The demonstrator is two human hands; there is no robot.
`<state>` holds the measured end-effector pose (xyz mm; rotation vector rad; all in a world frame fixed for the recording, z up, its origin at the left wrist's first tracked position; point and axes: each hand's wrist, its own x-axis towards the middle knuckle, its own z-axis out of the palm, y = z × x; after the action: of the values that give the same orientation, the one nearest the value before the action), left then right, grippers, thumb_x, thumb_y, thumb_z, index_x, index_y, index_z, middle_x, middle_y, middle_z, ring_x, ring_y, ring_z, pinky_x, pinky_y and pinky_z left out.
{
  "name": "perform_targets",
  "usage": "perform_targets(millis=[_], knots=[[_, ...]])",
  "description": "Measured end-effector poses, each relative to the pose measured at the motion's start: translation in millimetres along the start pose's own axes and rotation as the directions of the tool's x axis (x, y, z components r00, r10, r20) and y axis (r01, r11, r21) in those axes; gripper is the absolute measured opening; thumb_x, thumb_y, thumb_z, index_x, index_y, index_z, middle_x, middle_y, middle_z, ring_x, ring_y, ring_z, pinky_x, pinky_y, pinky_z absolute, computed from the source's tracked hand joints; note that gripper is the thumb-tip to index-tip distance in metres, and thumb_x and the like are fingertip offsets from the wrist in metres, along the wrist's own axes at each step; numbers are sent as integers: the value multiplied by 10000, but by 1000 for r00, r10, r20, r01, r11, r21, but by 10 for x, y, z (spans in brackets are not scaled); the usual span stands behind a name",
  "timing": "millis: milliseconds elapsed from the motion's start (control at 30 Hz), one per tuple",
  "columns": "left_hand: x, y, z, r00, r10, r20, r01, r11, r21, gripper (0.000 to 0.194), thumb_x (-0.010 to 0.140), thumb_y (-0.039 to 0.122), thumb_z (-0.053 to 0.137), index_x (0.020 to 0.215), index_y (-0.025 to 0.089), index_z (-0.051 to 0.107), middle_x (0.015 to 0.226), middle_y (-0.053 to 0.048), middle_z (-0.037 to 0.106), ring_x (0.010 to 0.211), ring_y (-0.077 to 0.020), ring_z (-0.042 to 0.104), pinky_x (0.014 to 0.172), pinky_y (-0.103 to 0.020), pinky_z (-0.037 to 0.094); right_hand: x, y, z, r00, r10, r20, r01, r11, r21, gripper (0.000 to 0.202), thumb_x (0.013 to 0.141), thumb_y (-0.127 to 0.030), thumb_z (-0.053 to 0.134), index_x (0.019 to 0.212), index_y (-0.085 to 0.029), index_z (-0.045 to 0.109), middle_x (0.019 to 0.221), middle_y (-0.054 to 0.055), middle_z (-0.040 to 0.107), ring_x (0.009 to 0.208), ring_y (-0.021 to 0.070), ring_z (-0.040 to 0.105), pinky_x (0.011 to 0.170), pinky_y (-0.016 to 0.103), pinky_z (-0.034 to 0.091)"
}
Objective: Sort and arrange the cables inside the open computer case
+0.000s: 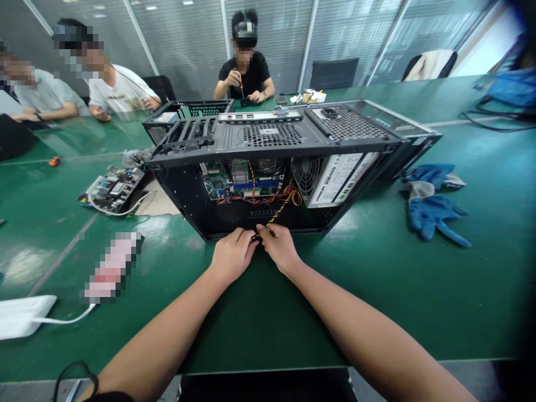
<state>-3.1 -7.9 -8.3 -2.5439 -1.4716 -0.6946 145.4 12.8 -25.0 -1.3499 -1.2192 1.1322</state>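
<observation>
A black computer case (259, 139) lies on the green table with its open side facing me. Inside sit a motherboard (247, 177) and a power supply (341, 178) with a fan grille. A twisted yellow-and-black cable (281, 212) runs from the wire bundle by the power supply out to the case's lower front edge. My left hand (232, 254) pinches the cable near its end, and my right hand (278, 245) grips it just beside, thumbs almost touching. The cable's tip is hidden between my fingers.
Left of the case lies a loose circuit board (115, 187) on cardboard. Blue gloves (435, 212) rest to the right. A phone (113, 268) and white power bank (27, 315) lie front left. Another person (247, 70) holds a screwdriver across the table; two more people sit far left.
</observation>
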Motion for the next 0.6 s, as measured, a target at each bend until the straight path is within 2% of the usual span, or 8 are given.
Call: perform_targets(millis=[200,400,600], knots=[[1,22,7,999,-27,-21,27,1000,3,245,965,357,461,980,186,635,855,-55,635,728,-154,602,631,-261,445,9,29,-5,998,-67,0,67,996,-55,414,820,-499,584,555,-218,436,467,-40,474,446,112,426,458,248,322],[16,43,25,997,-76,-32,76,997,-13,242,963,322,454,896,194,648,806,-46,637,700,-147,592,631,-260,437,4,14,-3,997,-82,3,82,993,-84,408,818,-476,587,543,-220,427,470,-43,453,473,121,423,478,260,319],[17,90,25,987,-159,-27,155,982,-108,187,937,297,487,873,192,627,822,-39,647,709,-151,602,627,-264,441,8,16,-1,993,-118,4,118,988,-96,396,823,-459,573,543,-217,430,499,-43,433,506,122,393,498,267,306]])
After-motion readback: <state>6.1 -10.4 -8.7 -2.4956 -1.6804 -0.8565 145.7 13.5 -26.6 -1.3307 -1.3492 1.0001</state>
